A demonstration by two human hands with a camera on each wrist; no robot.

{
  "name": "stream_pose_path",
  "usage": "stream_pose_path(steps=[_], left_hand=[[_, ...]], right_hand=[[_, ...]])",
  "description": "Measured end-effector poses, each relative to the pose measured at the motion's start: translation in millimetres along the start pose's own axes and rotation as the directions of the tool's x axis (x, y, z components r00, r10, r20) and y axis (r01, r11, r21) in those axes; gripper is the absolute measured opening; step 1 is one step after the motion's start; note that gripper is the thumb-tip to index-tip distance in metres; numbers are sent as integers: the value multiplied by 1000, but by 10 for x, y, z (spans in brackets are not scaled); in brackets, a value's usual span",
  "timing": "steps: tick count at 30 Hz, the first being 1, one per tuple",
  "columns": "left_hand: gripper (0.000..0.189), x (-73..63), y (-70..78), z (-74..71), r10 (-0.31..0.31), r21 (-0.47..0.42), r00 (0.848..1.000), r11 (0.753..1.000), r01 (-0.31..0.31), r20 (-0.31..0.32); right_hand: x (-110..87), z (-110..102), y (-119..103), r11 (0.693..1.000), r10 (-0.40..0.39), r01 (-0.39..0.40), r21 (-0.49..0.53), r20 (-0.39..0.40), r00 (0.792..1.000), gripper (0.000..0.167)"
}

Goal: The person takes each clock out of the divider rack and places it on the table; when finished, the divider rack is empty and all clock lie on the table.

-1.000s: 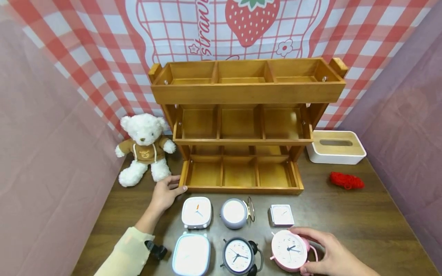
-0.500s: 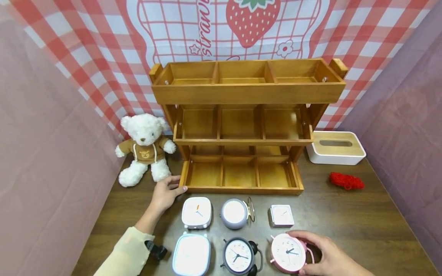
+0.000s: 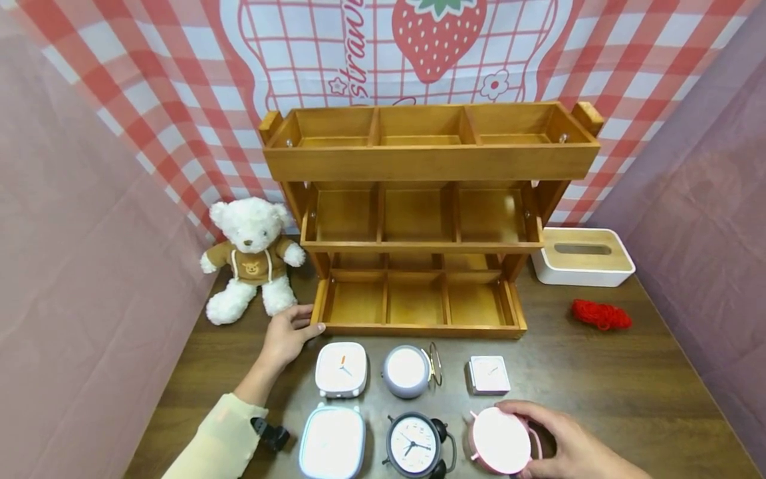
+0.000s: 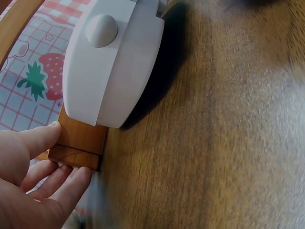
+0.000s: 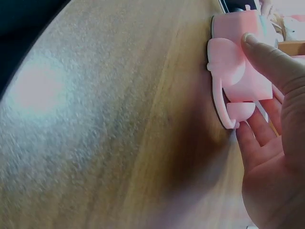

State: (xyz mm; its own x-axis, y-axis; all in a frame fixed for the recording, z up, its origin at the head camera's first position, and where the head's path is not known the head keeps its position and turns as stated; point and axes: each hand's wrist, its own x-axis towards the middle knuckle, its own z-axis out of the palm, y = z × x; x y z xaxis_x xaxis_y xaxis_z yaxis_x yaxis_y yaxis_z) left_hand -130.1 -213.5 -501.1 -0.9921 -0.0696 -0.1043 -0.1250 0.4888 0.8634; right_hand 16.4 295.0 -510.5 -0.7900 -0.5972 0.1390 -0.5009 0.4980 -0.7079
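At the right front, my right hand (image 3: 562, 439) grips a pink twin-bell alarm clock (image 3: 501, 442) that lies face up; glare hides its dial. In the right wrist view the thumb (image 5: 267, 55) presses one side of the clock (image 5: 243, 57), near its bells and handle, with the fingers at the other side. My left hand (image 3: 288, 336) holds the lower left front corner of a three-tier wooden shelf (image 3: 419, 330), thumb on the front and fingers along the side. Close by that hand lies a white rounded clock (image 3: 341, 369). The shelf's compartments hold nothing.
Between the hands lie a grey round clock (image 3: 407, 372), a small white square clock (image 3: 489, 374), a light-blue square clock (image 3: 332, 442) and a black twin-bell clock (image 3: 413, 444). A teddy bear (image 3: 251, 259) sits left; a tissue box (image 3: 583, 256) and red yarn (image 3: 601, 314) lie right.
My right hand has shifted the pink alarm clock slightly toward the front and turned it, so its dial now shows only white glare. The left hand has stayed at the shelf corner.
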Motion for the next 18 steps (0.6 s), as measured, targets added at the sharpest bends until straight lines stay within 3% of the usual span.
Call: stream_pose_path(steps=[7,10,14,18], left_hand=[[50,-4,-3,-9,-7,-6,1000,1000,7,-4],[50,-17,13,-22,-11,-8,1000,1000,10,-9],[47,-43,69,-61,-11,-6,1000,1000,11,1],[46,-97,177,-136,68,48,997,996,-69,33]], right_hand=[[59,-150,-86,1000,-13,12,25,34,999,84],[127,-277,-131,998,-58,58,11,-13,998,87],[245,-507,-209,987,-148,139,-86,-103,984,84],[390,-770,-328,978,-136,110,-179,-138,981,81]])
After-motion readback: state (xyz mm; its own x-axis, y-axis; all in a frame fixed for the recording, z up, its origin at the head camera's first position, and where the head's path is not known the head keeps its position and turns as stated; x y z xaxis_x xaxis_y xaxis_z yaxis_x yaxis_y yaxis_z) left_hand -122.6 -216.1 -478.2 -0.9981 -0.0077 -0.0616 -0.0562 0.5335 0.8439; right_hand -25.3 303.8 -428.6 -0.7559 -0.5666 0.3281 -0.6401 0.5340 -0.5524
